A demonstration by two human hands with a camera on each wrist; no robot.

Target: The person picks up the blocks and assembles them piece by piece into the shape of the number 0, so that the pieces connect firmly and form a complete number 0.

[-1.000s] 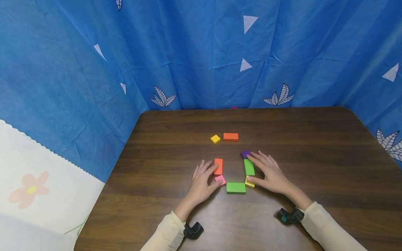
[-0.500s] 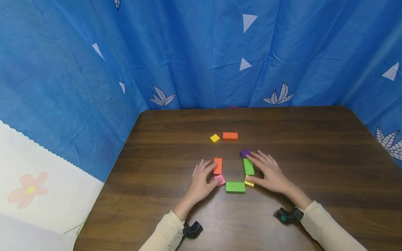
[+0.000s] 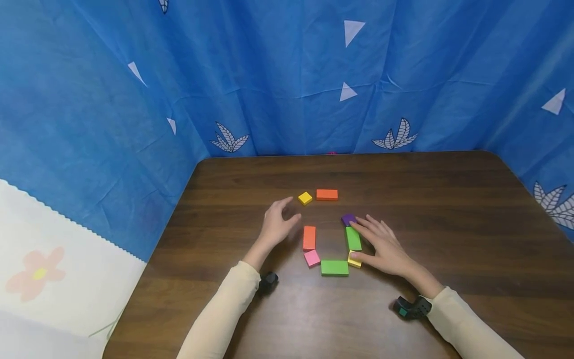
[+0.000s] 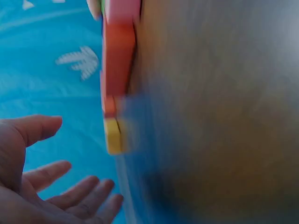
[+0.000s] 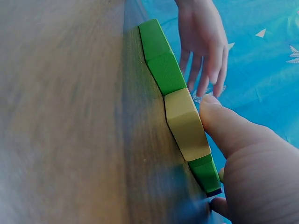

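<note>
Hands over a dark wooden counter (image 3: 448, 209): left hand (image 3: 275, 224), fingers spread and empty, nears the small yellow square block (image 3: 305, 198) at eleven o'clock — a clumsy brush could skid it. Right hand (image 3: 383, 245) lies flat, touching the green rectangular block (image 3: 353, 238).

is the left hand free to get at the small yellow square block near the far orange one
Probably yes. The left hand hangs open just short of the small yellow square block, holding nothing, with only bare wooden table between them. The flat orange rectangular block lies on its far side.
</note>
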